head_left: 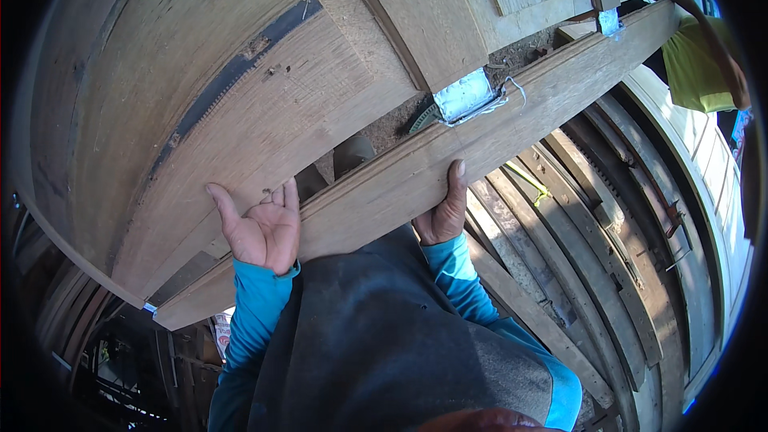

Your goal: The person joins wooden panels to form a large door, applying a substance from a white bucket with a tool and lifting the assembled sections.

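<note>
A long wooden plank [512,108] runs from lower left to upper right across my front. My right hand [442,212] grips its near edge, thumb lying up over the top face. My left hand [260,228] is palm up with fingers curled, pressed under the edge of a wide wooden panel [240,104] beside the plank. A bit of crumpled silver foil [464,98] sits between the panel and the plank. Both sleeves are blue.
Several more planks and wooden frames [592,240] are stacked to the right and below. Another person in a yellow-green shirt [700,64] stands at the upper right, at the plank's far end. Dark timber clutter [120,352] fills the lower left.
</note>
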`<state>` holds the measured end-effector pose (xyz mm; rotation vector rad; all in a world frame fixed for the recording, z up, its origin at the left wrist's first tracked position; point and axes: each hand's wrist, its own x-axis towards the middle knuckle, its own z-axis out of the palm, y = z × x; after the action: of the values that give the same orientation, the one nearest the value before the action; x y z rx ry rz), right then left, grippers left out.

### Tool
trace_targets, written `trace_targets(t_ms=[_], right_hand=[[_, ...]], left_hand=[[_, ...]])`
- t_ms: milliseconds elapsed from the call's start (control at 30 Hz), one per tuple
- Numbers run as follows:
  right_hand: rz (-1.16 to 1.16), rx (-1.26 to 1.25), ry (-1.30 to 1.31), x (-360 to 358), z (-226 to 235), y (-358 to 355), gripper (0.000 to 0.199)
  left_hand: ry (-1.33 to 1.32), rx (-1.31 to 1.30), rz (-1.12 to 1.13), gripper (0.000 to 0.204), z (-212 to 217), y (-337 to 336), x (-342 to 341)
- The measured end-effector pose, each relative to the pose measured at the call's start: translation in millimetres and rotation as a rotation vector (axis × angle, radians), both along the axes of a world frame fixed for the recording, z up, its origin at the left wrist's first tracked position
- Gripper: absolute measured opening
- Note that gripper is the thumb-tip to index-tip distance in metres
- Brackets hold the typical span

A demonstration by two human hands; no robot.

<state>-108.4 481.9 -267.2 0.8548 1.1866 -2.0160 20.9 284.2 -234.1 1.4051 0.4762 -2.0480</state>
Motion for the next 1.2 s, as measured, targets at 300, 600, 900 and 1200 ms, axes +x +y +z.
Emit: trace_targets(t_ms=[300, 600, 900, 1200], right_hand=[[0.038, 0.037, 0.013, -3, 1, -3, 0.069], [0.065, 0.163, 0.083, -3, -9, -10, 0.068], [0.021, 0.067, 0.005, -2, -5, 0, 0.073], [0.068, 0.141, 0.039, -7, -1, -5, 0.073]], left_hand=[[-0.044, 0.024, -0.032, 0.065, 6, 4, 4], [-0.039, -0.028, -0.074, 0.063, 2, 0, 1], [-0.073, 0.035, -0.069, 0.06, 2, 5, 6], [0.0, -0.014, -0.072, 0.059, -4, 3, 7]])
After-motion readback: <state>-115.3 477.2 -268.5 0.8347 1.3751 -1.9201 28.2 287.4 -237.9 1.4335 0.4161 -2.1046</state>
